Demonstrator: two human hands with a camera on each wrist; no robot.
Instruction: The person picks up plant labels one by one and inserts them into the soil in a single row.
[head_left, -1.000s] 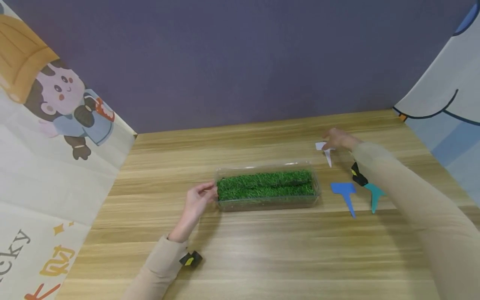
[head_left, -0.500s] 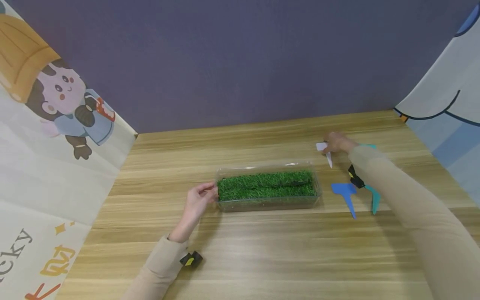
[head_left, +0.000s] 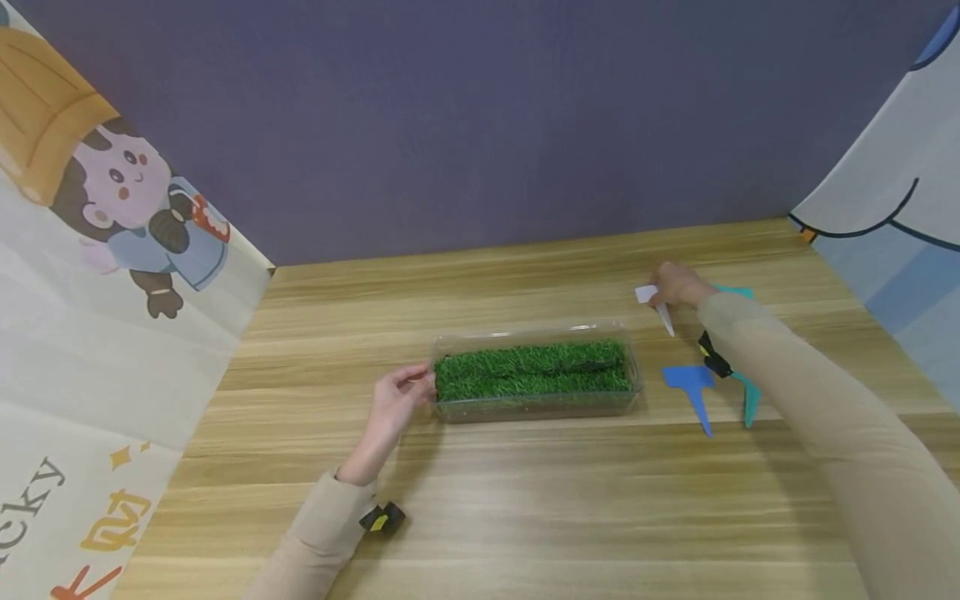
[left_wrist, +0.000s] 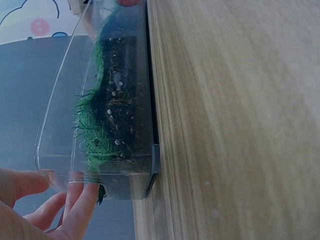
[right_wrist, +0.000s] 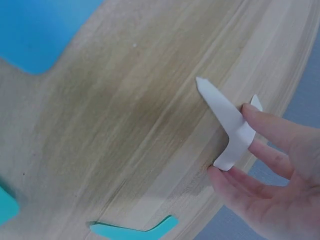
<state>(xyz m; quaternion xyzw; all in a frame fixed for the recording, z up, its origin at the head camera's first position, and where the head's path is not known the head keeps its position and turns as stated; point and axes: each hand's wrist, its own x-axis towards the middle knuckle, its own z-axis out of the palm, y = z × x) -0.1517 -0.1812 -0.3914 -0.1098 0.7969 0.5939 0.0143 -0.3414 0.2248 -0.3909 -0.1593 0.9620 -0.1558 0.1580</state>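
A clear plastic planter box [head_left: 536, 410] with strips of artificial grass [head_left: 532, 371] stands mid-table. At its left end my left hand [head_left: 397, 404] holds the end wall, thumb by the rim and fingertips at the wall in the left wrist view. My right hand [head_left: 678, 285] is at the back right and pinches a white T-shaped plant label [right_wrist: 232, 125] by its crosspiece. The label's pointed stem [head_left: 666, 319] angles toward the front. Under the see-through side, dark soil [left_wrist: 117, 105] with pale bits shows below the grass.
A blue T-shaped label [head_left: 690, 387] lies right of the box. Beside it is a teal label [head_left: 750, 402], partly under my right forearm. Another teal label [head_left: 738, 292] lies behind that sleeve. A dark wall [head_left: 525, 125] borders the table's back edge.
My right hand has closed its fingers on the white label, which has shifted slightly right and turned. The right forearm moved a little left, uncovering the rear teal label. My left hand stays put.
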